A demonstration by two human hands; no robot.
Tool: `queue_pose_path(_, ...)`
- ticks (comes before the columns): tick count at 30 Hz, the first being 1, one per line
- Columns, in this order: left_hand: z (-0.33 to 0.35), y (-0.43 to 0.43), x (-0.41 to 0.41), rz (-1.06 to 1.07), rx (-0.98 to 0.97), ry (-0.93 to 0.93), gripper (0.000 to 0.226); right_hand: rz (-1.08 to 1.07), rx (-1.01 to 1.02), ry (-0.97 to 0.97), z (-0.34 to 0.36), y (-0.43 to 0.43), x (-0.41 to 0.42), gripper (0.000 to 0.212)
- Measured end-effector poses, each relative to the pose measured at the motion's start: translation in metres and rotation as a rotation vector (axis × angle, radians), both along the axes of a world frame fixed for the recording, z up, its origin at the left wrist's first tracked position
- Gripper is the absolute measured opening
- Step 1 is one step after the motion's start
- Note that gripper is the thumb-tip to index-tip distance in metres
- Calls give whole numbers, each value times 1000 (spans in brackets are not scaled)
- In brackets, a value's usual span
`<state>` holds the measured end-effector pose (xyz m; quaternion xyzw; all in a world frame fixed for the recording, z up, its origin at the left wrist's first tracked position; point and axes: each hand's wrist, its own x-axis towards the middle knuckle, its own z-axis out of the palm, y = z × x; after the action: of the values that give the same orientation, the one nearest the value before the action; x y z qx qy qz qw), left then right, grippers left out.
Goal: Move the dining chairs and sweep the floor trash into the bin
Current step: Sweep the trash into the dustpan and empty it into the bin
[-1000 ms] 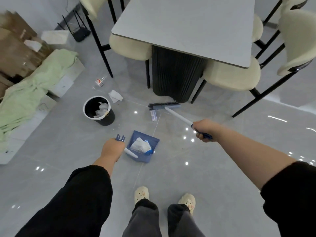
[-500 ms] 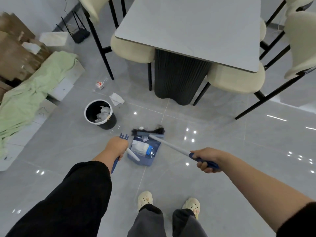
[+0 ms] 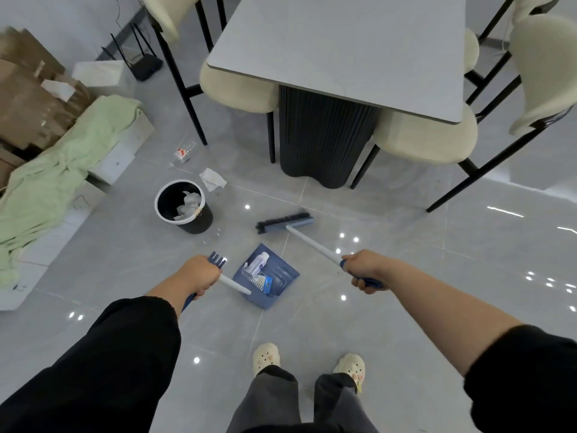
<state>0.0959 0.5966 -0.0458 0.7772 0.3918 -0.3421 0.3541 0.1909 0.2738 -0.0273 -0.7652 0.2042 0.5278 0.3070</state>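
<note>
At the left edge of the frame there was just a green cloth point(image 3: 59, 170) draped over some boxes. A bit right of that, left of centre, the black bin point(image 3: 182, 206) already had crumpled paper in it, with a loose tissue point(image 3: 212, 179) and a small wrapper point(image 3: 182, 154) on the floor just above it. The left hand point(image 3: 196, 275) was wrapped tight around the dustpan handle, and the dustpan point(image 3: 268, 278) in the middle held a small bottle and scraps. The right hand point(image 3: 363, 270) was closed around the broom stick, with the broom point(image 3: 284, 222) head just above the pan. Looked like mid-sweep to me. My guess for the next move: reach toward the tissue, or tip the pan into the bin. The chairs point(image 3: 427, 135) were tucked under the table up top.
</note>
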Motion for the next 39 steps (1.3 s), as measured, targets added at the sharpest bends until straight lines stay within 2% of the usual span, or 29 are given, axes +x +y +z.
queue_pose_path(3,-2,-3,0,-32,19,-6,26,-53,33,149,-14,-4,-25,46)
queue_pose_path(5,2,-7,2,-42,47,1,11,-125,86,234,-4,-19,-36,51)
queue_pose_path(7,2,-8,4,-47,61,-9,15,-276,175,283,17,-43,-35,45)
queue_pose_path(10,3,-8,3,-50,48,-13,19,-411,240,257,54,-78,-30,30)
queue_pose_path(14,8,-5,-8,-64,42,4,22,-283,179,122,67,-83,-26,27)
queue_pose_path(18,9,-4,-23,-119,47,33,24,-151,11,17,20,-42,-36,23)
queue_pose_path(22,7,-5,-29,-171,79,38,14,-256,60,177,-11,-8,-86,11)
queue_pose_path(26,5,-7,-23,-189,72,51,18,-433,204,329,14,-22,-112,8)
queue_pose_path(29,7,-5,-20,-128,60,24,15,-562,269,320,45,-42,-111,13)
queue_pose_path(32,7,2,-30,-112,62,25,13,-421,240,180,62,-38,-108,24)
queue_pose_path(34,3,9,-41,-58,58,28,14,-316,192,95,58,-21,-96,23)
queue_pose_path(39,-1,29,-61,1,102,33,14,-118,79,42,4,27,-71,26)
